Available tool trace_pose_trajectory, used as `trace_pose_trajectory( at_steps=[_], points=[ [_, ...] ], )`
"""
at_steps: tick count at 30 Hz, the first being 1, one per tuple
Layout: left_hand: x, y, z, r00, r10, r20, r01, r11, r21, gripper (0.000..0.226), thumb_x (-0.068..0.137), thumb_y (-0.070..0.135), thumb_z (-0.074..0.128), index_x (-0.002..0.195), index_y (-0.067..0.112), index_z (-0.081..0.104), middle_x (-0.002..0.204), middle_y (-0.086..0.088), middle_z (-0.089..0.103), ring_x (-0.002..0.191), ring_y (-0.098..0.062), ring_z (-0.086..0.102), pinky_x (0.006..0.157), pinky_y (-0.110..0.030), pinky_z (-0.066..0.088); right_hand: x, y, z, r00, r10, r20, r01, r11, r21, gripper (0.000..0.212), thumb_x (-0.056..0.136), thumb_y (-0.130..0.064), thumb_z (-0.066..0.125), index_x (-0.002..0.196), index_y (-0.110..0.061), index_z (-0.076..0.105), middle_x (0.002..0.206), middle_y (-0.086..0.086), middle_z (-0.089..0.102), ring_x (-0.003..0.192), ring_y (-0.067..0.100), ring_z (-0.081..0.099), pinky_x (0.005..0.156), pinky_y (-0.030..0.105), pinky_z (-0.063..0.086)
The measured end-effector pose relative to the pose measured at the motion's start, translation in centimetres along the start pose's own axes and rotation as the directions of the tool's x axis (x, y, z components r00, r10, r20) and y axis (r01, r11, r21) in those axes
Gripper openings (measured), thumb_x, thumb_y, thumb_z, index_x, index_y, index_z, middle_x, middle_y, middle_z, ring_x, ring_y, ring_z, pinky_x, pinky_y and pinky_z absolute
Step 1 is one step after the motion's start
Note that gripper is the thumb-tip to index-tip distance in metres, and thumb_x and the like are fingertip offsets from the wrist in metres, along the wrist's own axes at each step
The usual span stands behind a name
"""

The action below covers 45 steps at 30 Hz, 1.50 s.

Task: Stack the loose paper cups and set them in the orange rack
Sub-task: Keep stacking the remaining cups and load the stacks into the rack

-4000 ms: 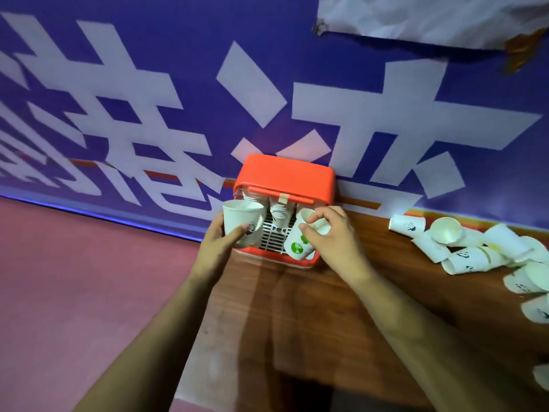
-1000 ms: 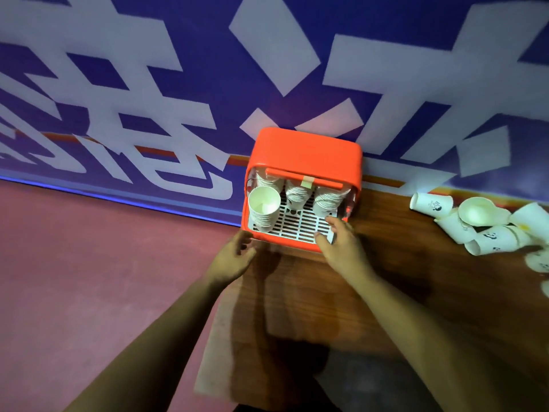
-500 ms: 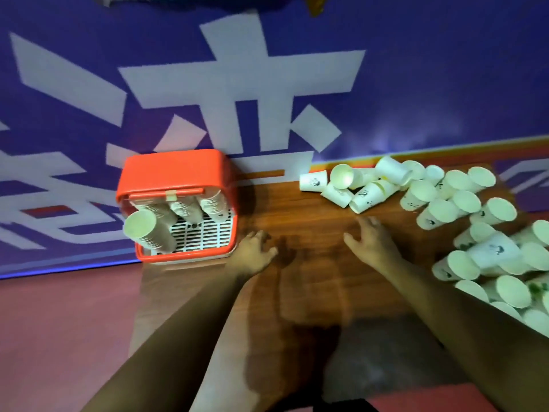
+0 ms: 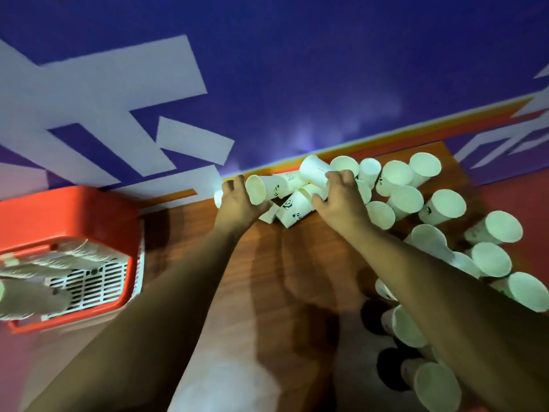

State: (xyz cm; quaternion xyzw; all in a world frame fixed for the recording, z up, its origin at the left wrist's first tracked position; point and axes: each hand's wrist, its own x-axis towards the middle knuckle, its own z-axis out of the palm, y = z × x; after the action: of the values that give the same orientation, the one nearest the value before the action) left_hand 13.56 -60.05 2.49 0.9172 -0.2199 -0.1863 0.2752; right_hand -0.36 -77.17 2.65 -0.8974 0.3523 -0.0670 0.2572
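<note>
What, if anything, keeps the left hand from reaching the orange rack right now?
Probably nothing, so yes, it looks reachable. The left hand grips a paper cup at the near edge of the pile, and only bare wooden table lies between it and the orange rack.

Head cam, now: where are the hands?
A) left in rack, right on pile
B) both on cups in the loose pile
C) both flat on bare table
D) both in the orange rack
B: the left hand grips a side-lying cup and the right hand grips a far cup in the loose pile; the orange rack sits apart to the left.
</note>
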Motion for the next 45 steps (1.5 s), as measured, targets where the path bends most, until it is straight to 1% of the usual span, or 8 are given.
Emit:
trace_pose_trajectory(
  at_steps=[4,15,23,26,29,35,38,45],
  points=[
    [2.1,0.5,2.3,0.999,-0.045,-0.006,0.045,0.998,0.039,0.088,0.076,0.041,0.083,0.142,0.009,0.035,0.139,-0.014,0.039,0.128,-0.033,0.045,0.103,-0.043,0.040,2.8,1.3,0.7,0.993,0.021,-0.115,-0.028,0.998,-0.061,0.061,0.085,-0.035,0.067,0.132,-0.002,0.047,0.124,0.021,0.047,0.111,0.040,0.050,0.096,0.044,0.042],
    [4.4,-0.7,4.0,0.995,0.052,-0.083,-0.050,0.998,0.023,0.069,0.083,0.026,0.078,0.139,0.012,0.039,0.138,-0.010,0.051,0.124,-0.029,0.051,0.098,-0.041,0.045,6.4,2.6,3.5,0.998,0.030,-0.050,-0.038,0.985,-0.170,0.053,0.089,-0.035,0.063,0.128,-0.003,0.048,0.125,0.019,0.053,0.118,0.036,0.048,0.098,0.041,0.040],
    [2.0,-1.5,3.1,0.987,0.059,-0.147,-0.089,0.974,-0.209,0.068,0.082,0.036,0.077,0.140,0.024,0.042,0.133,0.002,0.039,0.116,-0.013,0.047,0.101,-0.037,0.048,4.7,1.8,2.2,0.995,0.025,-0.101,-0.010,0.990,0.143,0.049,0.081,-0.029,0.069,0.120,-0.004,0.053,0.113,0.015,0.054,0.100,0.031,0.054,0.078,0.035,0.044],
    [-0.4,-1.9,1.3,0.992,0.017,-0.122,-0.057,0.943,-0.328,0.071,0.084,0.037,0.075,0.145,0.026,0.040,0.132,0.005,0.040,0.120,-0.018,0.053,0.103,-0.037,0.049,2.8,0.5,1.3,0.995,0.101,-0.011,-0.086,0.900,0.427,0.048,0.077,-0.032,0.073,0.116,-0.011,0.056,0.110,0.008,0.060,0.099,0.024,0.059,0.081,0.035,0.049],
    [-3.8,-1.8,-1.3,0.995,0.018,-0.099,-0.060,0.893,-0.445,0.075,0.084,0.033,0.079,0.147,0.021,0.040,0.133,0.006,0.050,0.116,-0.005,0.058,0.091,-0.015,0.049,0.1,-1.7,0.3,0.988,0.099,0.117,-0.150,0.780,0.607,0.036,0.075,-0.031,0.077,0.105,-0.023,0.058,0.099,-0.002,0.065,0.091,0.020,0.065,0.081,0.040,0.056],
    [-10.6,-3.7,-6.9,0.990,0.066,-0.127,-0.115,0.893,-0.435,0.059,0.076,0.053,0.078,0.125,0.024,0.064,0.122,0.006,0.059,0.113,-0.006,0.060,0.088,-0.021,0.055,-5.6,-7.1,-0.6,0.926,-0.103,0.363,-0.189,0.705,0.684,0.063,0.074,-0.023,0.079,0.129,-0.024,0.050,0.121,0.001,0.066,0.105,0.016,0.065,0.091,0.039,0.054],
    [-13.5,-5.8,-9.0,0.987,0.038,-0.154,-0.102,0.897,-0.430,0.051,0.081,0.044,0.079,0.124,0.020,0.066,0.117,0.007,0.057,0.114,-0.011,0.058,0.086,-0.022,0.055,-8.1,-10.6,-0.7,0.861,-0.227,0.456,-0.162,0.727,0.667,0.067,0.077,-0.018,0.077,0.133,-0.033,0.043,0.119,-0.008,0.065,0.105,0.009,0.064,0.092,0.032,0.053],
    [-19.5,-13.0,-13.0,0.967,-0.069,-0.244,-0.070,0.852,-0.518,0.083,0.064,0.054,0.081,0.134,0.019,0.056,0.126,0.002,0.058,0.115,-0.010,0.058,0.095,-0.029,0.052,-13.7,-18.6,3.3,0.836,-0.278,0.473,-0.139,0.727,0.673,0.073,0.061,-0.061,0.077,0.126,-0.035,0.053,0.116,-0.012,0.068,0.103,0.006,0.066,0.092,0.041,0.056]
  ],
)
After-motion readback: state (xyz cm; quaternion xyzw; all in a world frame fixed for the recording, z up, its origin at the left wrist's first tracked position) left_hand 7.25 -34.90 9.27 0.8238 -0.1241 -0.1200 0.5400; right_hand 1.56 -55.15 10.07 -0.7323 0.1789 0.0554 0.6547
